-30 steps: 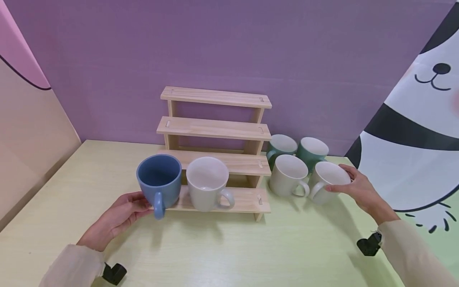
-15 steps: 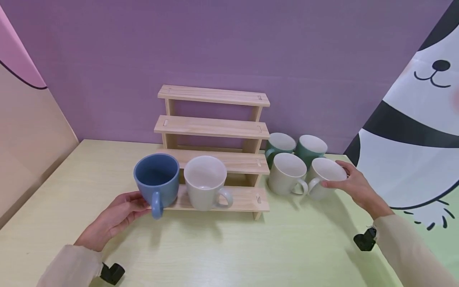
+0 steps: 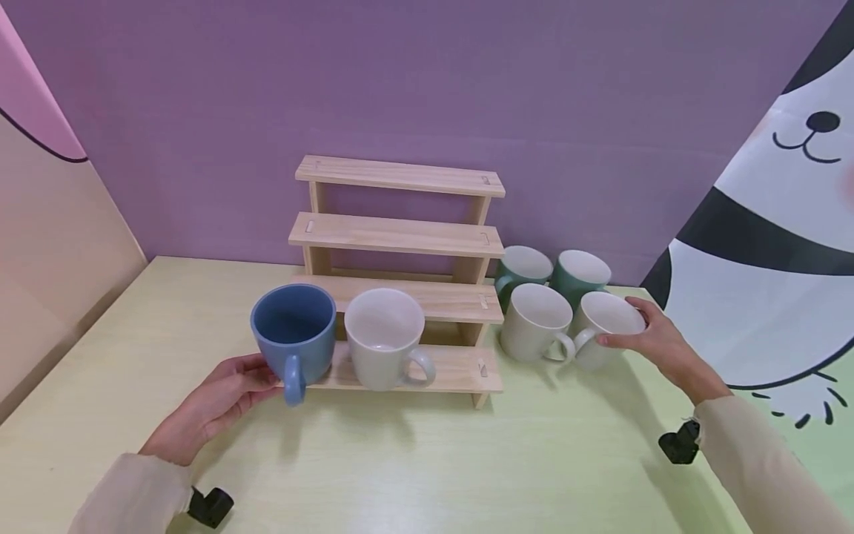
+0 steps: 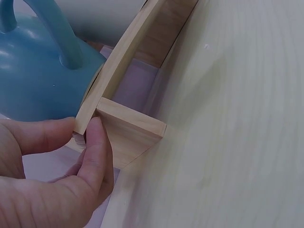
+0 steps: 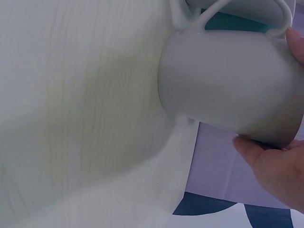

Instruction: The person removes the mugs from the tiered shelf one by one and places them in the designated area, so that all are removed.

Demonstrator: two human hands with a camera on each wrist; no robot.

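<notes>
My left hand (image 3: 216,404) pinches the left end of the lowest step (image 3: 460,368) of a wooden tiered shelf; the left wrist view has the thumb (image 4: 47,135) on top of the board and fingers beneath it. On that step, right by the thumb, stands a blue mug (image 3: 303,356), its handle towards me. A white mug (image 3: 380,363) stands beside it, handle to the right. At the right, my right hand (image 3: 657,345) grips a second white mug (image 5: 228,80) by its rim side, thumb and fingers on opposite sides. It stands upright, its handle turned left.
Just left of the gripped mug stands another white mug (image 3: 530,337). Behind them are two green mugs with white insides, one left (image 3: 517,278) and one right (image 3: 570,289), close to the purple wall (image 3: 400,81). The shelf's upper tiers (image 3: 400,233) rise behind the blue mug.
Over the first half second, my right hand and its white mug shifted slightly back and left, towards the other mugs. Since then both hands hold still.
</notes>
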